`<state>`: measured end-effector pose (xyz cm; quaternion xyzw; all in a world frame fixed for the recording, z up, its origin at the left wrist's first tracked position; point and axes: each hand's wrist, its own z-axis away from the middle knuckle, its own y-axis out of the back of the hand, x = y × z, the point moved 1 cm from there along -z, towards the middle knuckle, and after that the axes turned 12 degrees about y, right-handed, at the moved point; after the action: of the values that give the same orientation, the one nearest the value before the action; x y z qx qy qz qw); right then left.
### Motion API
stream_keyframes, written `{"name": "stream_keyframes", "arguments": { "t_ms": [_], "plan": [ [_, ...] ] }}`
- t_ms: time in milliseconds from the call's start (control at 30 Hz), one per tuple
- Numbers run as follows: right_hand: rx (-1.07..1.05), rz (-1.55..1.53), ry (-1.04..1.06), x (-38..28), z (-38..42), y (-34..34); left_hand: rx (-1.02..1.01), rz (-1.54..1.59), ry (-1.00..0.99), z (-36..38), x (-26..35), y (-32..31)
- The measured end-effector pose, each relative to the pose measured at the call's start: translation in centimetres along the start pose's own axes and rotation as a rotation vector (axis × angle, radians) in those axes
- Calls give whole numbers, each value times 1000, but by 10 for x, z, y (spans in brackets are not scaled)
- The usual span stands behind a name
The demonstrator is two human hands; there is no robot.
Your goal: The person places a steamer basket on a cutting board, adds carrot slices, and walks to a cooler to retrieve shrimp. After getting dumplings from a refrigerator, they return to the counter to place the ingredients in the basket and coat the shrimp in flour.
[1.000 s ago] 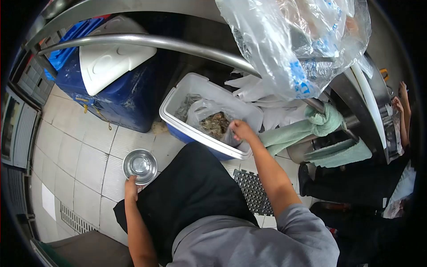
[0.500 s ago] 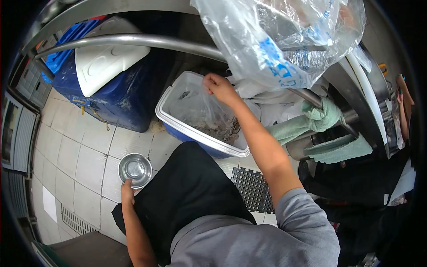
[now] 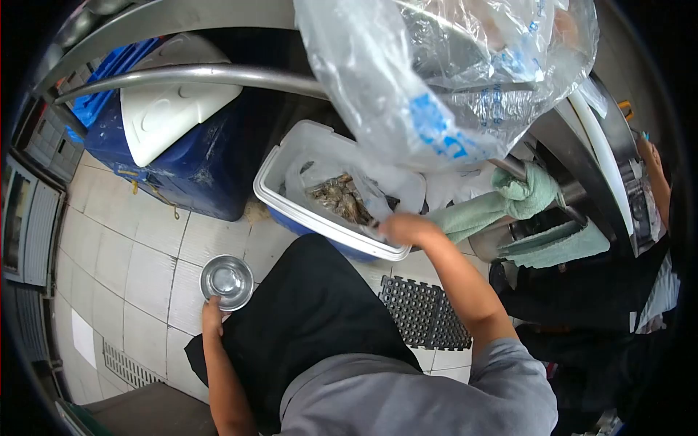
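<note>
My left hand grips the rim of a round metal bowl, held over the floor beside my knee; no contents show in it. At the near right rim of a white-and-blue cooler box, my right hand is closed, with its fingers slightly blurred. It pinches the edge of a clear plastic bag inside the box. Grey-brown pieces that look like raw shrimp lie uncovered in the bag's opening.
A dark blue bin with a white lid on top stands at the left. Above the cooler run a metal rail and a hanging clear plastic bag. A green towel is knotted at the right, near a black mat.
My right hand has moved from the cooler's far side to its near right rim. The plastic has drawn back, exposing the contents. My left hand and bowl have shifted slightly right.
</note>
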<state>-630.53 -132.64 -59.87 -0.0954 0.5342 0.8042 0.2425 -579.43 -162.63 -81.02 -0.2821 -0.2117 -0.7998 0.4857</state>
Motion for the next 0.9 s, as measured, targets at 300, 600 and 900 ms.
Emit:
{"name": "stream_keyframes", "arguments": {
  "t_ms": [300, 600, 900],
  "plan": [
    [347, -329, 27, -38, -51, 14, -35, -75, 3, 4, 10, -15],
    [665, 213, -497, 80, -87, -71, -4, 15, -7, 18, 13, -10],
    [452, -125, -223, 101, -167, -99, 40, 11, -19, 22, 13, -8]
  ]
}}
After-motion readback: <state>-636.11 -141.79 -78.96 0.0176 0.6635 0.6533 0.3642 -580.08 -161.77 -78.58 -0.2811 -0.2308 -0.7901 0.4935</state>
